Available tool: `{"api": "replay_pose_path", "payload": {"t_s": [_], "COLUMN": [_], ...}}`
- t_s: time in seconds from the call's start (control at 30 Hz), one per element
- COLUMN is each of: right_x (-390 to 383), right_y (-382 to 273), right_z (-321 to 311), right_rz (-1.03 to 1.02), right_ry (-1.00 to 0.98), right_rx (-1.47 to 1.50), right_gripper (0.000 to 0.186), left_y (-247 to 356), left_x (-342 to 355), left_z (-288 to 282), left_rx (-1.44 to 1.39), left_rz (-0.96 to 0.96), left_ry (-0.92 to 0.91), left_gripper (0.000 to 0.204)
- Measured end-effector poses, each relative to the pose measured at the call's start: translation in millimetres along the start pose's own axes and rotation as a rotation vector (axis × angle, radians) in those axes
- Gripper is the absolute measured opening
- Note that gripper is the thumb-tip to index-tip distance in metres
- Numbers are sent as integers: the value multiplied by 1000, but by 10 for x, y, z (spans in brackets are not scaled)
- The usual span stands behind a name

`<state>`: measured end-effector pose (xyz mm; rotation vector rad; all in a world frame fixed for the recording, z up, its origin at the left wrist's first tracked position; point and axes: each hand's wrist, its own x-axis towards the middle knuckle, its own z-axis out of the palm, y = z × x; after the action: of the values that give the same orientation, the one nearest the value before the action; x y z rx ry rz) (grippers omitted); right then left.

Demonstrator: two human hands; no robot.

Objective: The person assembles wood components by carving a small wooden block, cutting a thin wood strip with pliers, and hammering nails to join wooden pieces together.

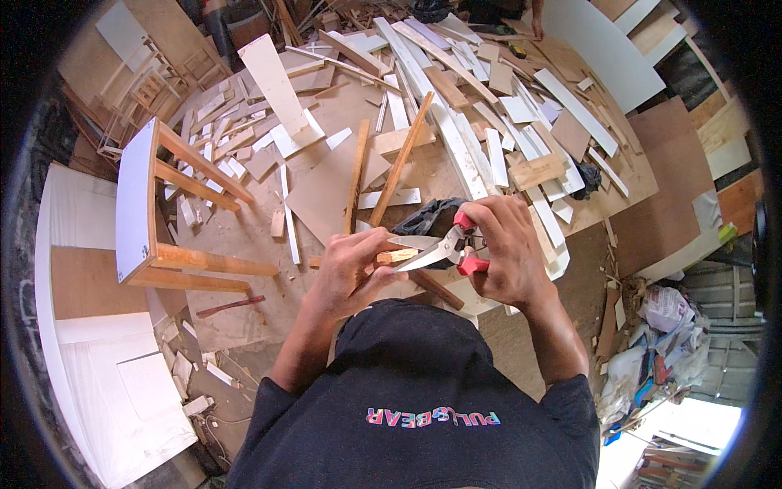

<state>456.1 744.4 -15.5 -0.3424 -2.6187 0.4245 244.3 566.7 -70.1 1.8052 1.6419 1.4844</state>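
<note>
My right hand grips red-handled metal shears, their blades parted and pointing left toward my left hand. My left hand has its fingers closed on a small pale yellow piece, apparently wood, which lies between the blades. Just beyond my hands are a crumpled dark bag and two long wooden strips. At my left, a small table with a white top and wooden legs lies on its side.
Scattered boards and white offcuts cover the work surface ahead. Panels lie at left and large sheets at right. Plastic-wrapped clutter sits at lower right. Another person's hand shows at the top.
</note>
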Motion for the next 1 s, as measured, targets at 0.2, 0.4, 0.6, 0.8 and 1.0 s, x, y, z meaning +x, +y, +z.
{"api": "replay_pose_path", "payload": {"t_s": [0.2, 0.4, 0.6, 0.8, 1.0], "right_x": [54, 69, -128, 47, 131], "right_y": [13, 31, 278, 101, 34], "right_z": [66, 224, 432, 418, 229], "right_rz": [-8, -25, 10, 6, 27], "right_ry": [-72, 27, -133, -49, -42], "right_rx": [-6, 38, 86, 53, 57], "right_gripper": [60, 59, 49, 55, 58], "left_y": [23, -24, -179, -158, -67], "left_x": [35, -7, -22, 14, 57], "left_z": [14, -73, 66, -45, -94], "left_rx": [-96, 33, -41, -89, -23], "left_rz": [-3, -58, -70, -96, -44], "left_ry": [95, 24, 123, 116, 107], "left_gripper": [36, 29, 36, 28, 39]}}
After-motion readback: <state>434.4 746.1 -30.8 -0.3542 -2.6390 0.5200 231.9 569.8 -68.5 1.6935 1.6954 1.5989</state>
